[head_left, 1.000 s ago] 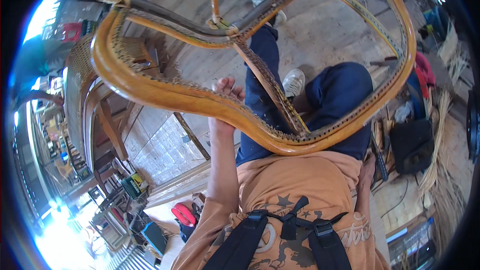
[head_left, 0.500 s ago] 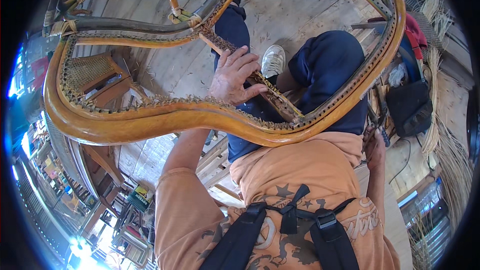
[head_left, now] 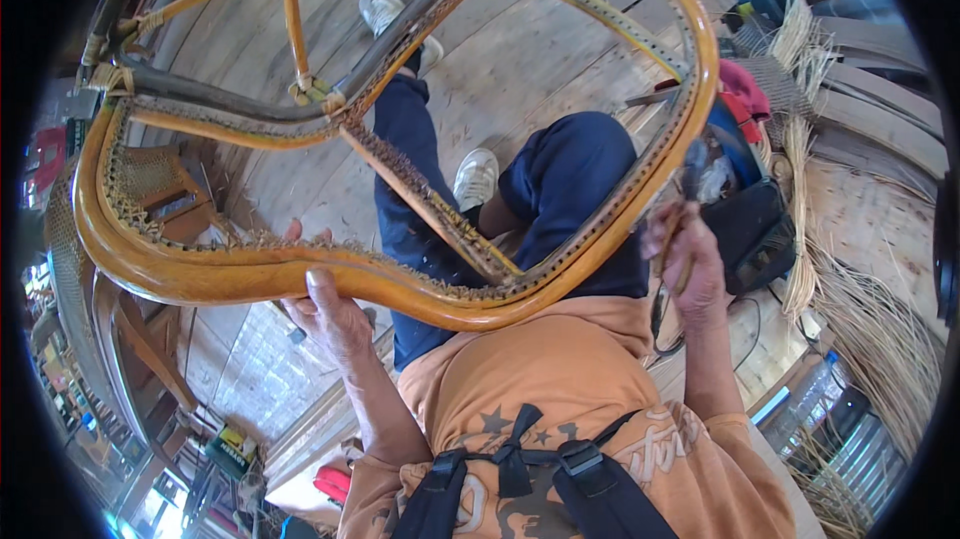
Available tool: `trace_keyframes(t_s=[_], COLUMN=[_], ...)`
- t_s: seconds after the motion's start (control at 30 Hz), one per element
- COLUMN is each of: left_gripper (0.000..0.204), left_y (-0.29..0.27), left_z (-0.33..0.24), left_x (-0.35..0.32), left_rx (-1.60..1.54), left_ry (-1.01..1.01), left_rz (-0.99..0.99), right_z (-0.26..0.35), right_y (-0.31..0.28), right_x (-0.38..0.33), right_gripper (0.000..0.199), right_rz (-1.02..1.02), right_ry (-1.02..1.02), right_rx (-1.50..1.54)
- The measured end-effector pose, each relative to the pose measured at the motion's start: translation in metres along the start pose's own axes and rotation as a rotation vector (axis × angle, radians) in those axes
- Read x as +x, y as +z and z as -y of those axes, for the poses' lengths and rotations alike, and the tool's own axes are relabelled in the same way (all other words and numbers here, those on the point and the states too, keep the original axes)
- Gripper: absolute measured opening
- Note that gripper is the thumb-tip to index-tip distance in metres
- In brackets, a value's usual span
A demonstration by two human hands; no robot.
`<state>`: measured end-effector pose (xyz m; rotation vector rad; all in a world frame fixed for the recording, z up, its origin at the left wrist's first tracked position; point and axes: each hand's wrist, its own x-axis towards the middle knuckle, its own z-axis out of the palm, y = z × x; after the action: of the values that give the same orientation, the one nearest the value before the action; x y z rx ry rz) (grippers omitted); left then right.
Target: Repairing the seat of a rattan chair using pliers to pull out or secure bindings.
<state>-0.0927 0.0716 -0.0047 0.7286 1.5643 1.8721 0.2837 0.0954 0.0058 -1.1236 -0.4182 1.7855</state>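
While the left hand (head_left: pixel 325 314) curls its fingers around the chair frame (head_left: pixel 250 279), the right hand (head_left: pixel 690 259) pinches a tool (head_left: pixel 690 174) beside that frame.

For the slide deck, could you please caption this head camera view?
Seated person's left hand grips a curved rattan chair frame across the lap, while the right hand holds a small tool at its rim.

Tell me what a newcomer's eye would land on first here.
The big curved wooden chair frame fills the upper middle, across the person's lap. The left hand grips its lower rail, and the right hand holds a thin tool against its right side. Pale cane strips lie on the floor at right.
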Motion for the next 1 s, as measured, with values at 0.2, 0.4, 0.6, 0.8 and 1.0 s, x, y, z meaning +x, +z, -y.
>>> trace_keyframes(t_s=[0.2, 0.4, 0.6, 0.8, 1.0], left_gripper=[0.04, 0.037, 0.043, 0.05, 0.062], left_y=[0.004, -0.006, -0.036, -0.015, 0.047], left_z=[0.008, -0.016, -0.033, -0.067, -0.027], left_x=[0.016, 0.039, 0.067, 0.032, -0.025], left_rx=[0.212, 0.356, 0.614, 0.926, 1.441], left_ry=[0.033, 0.008, -0.026, 0.29, 0.005], left_rz=[-0.161, -0.053, -0.044, -0.197, 0.353], right_z=[-0.034, -0.047, -0.063, -0.065, -0.088], right_y=[0.015, 0.021, 0.041, 0.063, 0.095], right_x=[0.005, 0.012, 0.014, 0.023, 0.027], right_gripper=[0.026, 0.019, 0.024, 0.026, 0.035], right_rz=[0.001, 0.034, 0.182, 0.26, 0.268], right_ry=[0.001, 0.121, 0.136, 0.403, 0.447], right_rx=[-0.101, 0.078, 0.017, 0.039, 0.143])
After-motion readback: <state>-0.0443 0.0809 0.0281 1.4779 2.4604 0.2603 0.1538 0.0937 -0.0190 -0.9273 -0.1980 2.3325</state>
